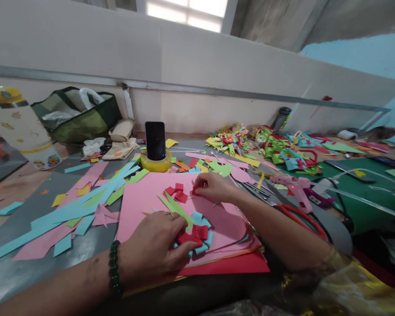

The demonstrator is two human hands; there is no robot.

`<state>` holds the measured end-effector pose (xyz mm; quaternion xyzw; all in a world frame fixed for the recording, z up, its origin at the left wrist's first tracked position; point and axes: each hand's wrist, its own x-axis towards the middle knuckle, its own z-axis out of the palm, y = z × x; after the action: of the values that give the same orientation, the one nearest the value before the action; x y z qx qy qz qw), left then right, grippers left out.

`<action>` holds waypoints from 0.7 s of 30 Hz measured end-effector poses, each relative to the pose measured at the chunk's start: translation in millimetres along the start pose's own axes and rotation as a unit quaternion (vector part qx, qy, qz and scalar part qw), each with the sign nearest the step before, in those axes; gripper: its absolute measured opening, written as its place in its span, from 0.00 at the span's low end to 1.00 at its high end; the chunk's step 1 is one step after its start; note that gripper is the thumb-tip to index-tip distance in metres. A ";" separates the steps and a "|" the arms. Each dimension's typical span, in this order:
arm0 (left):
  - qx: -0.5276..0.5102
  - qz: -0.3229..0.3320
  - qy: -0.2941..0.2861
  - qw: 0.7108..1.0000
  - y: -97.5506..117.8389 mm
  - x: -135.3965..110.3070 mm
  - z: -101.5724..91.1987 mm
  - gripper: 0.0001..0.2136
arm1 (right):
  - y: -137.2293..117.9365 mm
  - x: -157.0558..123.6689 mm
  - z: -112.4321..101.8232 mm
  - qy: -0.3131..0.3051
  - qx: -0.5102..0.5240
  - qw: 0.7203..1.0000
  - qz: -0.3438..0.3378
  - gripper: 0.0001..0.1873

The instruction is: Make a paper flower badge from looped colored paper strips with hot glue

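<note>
My left hand (156,245) rests with curled fingers on a paper flower (197,235) of blue and red folded pieces, pressing it onto a stack of pink paper sheets (144,197). A green paper strip (174,207) sticks out from under that hand. My right hand (212,186) reaches further back over the pink sheet and pinches a small red paper piece (195,190). Just left of it lie three loose red folded squares (176,193).
A black phone (155,140) stands in a yellow tape roll (156,163) behind the sheets. Blue, pink and green paper strips (75,208) litter the left. A pink glue gun (298,186), red-handled scissors (299,217), paper decorations (276,147) and a green mat (368,184) lie right. A green bag (77,116) sits back left.
</note>
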<state>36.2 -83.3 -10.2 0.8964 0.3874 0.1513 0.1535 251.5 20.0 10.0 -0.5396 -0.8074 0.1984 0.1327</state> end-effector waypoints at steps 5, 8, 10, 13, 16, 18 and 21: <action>-0.182 -0.055 0.123 0.974 -14.3 7.6 2.6 0.09 | -20.3 -31.3 -7.1 0.009 0.128 0.991 -0.034 0.06; -0.305 -0.084 0.137 0.939 -18.1 11.4 1.1 0.10 | -44.5 -53.3 -1.7 0.006 0.222 0.973 -0.066 0.07; -0.351 -0.080 0.118 0.925 -17.9 11.9 -0.5 0.09 | -58.1 -62.4 2.7 0.001 0.227 0.971 -0.076 0.06; -0.359 -0.054 0.116 0.924 -16.6 10.2 -2.1 0.08 | -68.6 -66.3 4.8 0.002 0.209 0.974 -0.089 0.03; -0.345 -0.040 0.107 0.932 -16.9 8.6 -1.8 0.08 | -68.8 -64.4 2.7 0.010 0.214 0.971 -0.106 0.04; -0.339 -0.040 0.093 0.935 -17.5 8.8 -0.9 0.08 | -66.3 -63.3 1.9 0.008 0.216 0.970 -0.111 0.04; -0.329 -0.051 0.092 0.938 -17.5 9.8 0.0 0.09 | -61.2 -62.1 3.0 -0.010 0.214 0.971 -0.102 0.03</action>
<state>31.2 -64.6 -15.6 0.7568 0.3739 0.3439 0.4113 223.9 -58.7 35.8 -0.4111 -0.7982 0.3578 0.2565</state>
